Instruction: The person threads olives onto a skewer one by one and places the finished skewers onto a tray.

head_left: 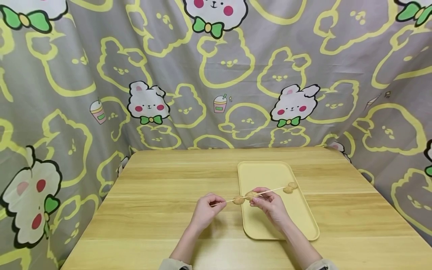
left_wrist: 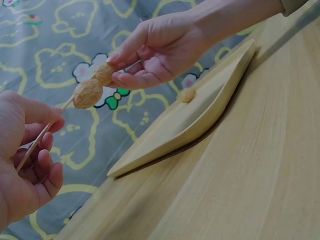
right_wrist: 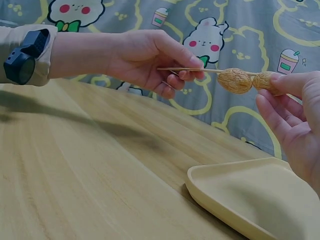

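A thin wooden skewer (head_left: 227, 201) slants between my two hands. My left hand (head_left: 206, 208) pinches it near its left end, between thumb and fingertips. Along the skewer sits a wrinkled brown ball (right_wrist: 234, 80), looking like a fried ball. Beside it, a second such ball (left_wrist: 103, 73) is pinched by the thumb and fingers of my right hand (head_left: 271, 209). In the head view the skewer runs on past the right hand, over the yellow tray (head_left: 263, 172). Its far end overlaps more brown balls (head_left: 292, 185) near the tray's right edge.
The tray lies on a wooden table (head_left: 175, 176), right of the middle. Behind and at both sides hangs a grey patterned curtain (head_left: 189, 67). A dark device (right_wrist: 25, 60) is strapped at the left wrist.
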`<state>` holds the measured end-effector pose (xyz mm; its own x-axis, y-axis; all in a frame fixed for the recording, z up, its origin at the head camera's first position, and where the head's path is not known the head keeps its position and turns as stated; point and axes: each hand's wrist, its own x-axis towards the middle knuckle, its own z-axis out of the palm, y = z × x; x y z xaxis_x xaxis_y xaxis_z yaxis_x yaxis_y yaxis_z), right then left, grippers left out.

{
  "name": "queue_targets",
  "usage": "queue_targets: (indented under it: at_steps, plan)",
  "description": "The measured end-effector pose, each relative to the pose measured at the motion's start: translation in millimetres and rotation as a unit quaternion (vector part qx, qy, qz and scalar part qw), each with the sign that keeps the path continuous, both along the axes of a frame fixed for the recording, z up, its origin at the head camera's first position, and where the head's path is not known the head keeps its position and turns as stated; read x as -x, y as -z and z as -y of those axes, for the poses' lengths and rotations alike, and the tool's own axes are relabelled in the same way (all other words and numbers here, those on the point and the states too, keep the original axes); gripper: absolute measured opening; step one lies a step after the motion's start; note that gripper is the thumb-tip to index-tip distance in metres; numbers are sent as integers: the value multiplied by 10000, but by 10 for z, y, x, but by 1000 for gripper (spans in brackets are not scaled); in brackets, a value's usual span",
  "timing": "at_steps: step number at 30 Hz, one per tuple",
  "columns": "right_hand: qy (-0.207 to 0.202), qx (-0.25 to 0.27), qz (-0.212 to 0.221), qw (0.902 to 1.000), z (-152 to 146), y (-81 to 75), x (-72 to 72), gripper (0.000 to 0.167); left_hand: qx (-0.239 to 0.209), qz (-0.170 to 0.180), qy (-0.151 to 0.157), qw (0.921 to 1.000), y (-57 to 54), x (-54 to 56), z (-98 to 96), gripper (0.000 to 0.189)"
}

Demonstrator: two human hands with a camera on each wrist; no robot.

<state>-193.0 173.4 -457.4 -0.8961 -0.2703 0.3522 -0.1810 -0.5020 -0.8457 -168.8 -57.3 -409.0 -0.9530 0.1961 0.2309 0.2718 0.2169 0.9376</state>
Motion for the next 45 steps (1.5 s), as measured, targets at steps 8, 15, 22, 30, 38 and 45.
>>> queue_targets:
  at_steps: [8,15,22,30,38,45]
  plan:
    - [-44,-119,41,9999,-22,13,-3,29,145,-288,-64,9995,14,-3,-21,5]
    - [59,-371,167,9992,-76,36,-6,26,26,-347,-134,9993,41,4,-36,5]
    - [889,-1400,332,9856,-250,103,4,39,159,-321,-317,9989,47,12,18,4]
    - [1783,-2077,265,9614,-623,108,27,41,117,-158,-494,9986,65,2,103,4]
    - [2392,-2804,383,9288,-1076,104,122,41,72,-158,-501,9986,87,13,127,4]
    - [2771,-3748,404,8838,-1280,48,226,43,167,-150,-537,9983,82,31,135,3]
